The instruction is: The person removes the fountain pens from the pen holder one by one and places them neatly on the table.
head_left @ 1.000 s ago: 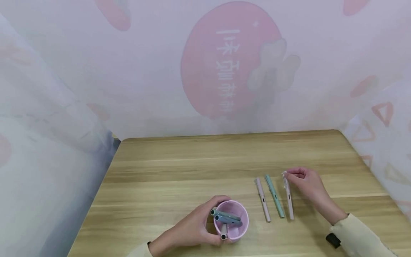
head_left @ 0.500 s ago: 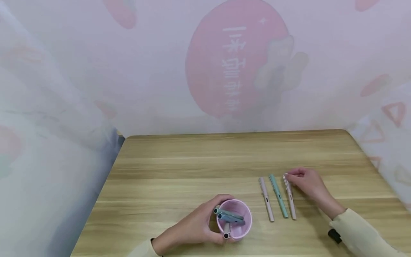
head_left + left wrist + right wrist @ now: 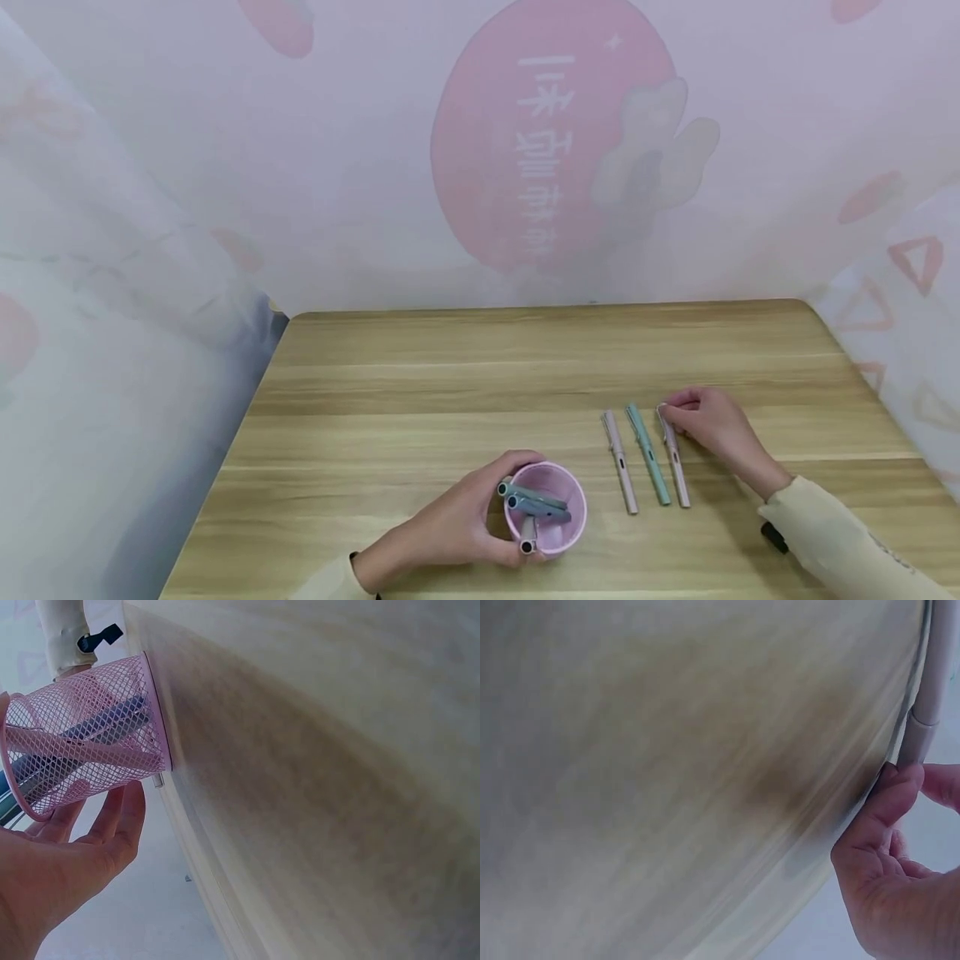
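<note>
A pink mesh cup (image 3: 557, 497) (image 3: 90, 742) stands on the wooden table (image 3: 450, 392) near its front edge, with several grey-blue and pink pens (image 3: 534, 502) inside. My left hand (image 3: 457, 523) (image 3: 67, 855) curls round the cup's left side. To the right lie three pens side by side: a pink one (image 3: 619, 461), a green one (image 3: 648, 455) and another pink one (image 3: 674, 460) (image 3: 930, 682). My right hand (image 3: 708, 425) (image 3: 896, 847) pinches the far end of that rightmost pink pen, which lies on the table.
A pale cloth backdrop with a pink circle print (image 3: 540, 142) hangs behind the table and along both sides. The table's left edge (image 3: 247, 425) and rounded right corner (image 3: 806, 312) are in view.
The right hand has nudged the rightmost pink pen slightly closer to the green pen. The left hand keeps its hold on the cup. The head view has shifted a little.
</note>
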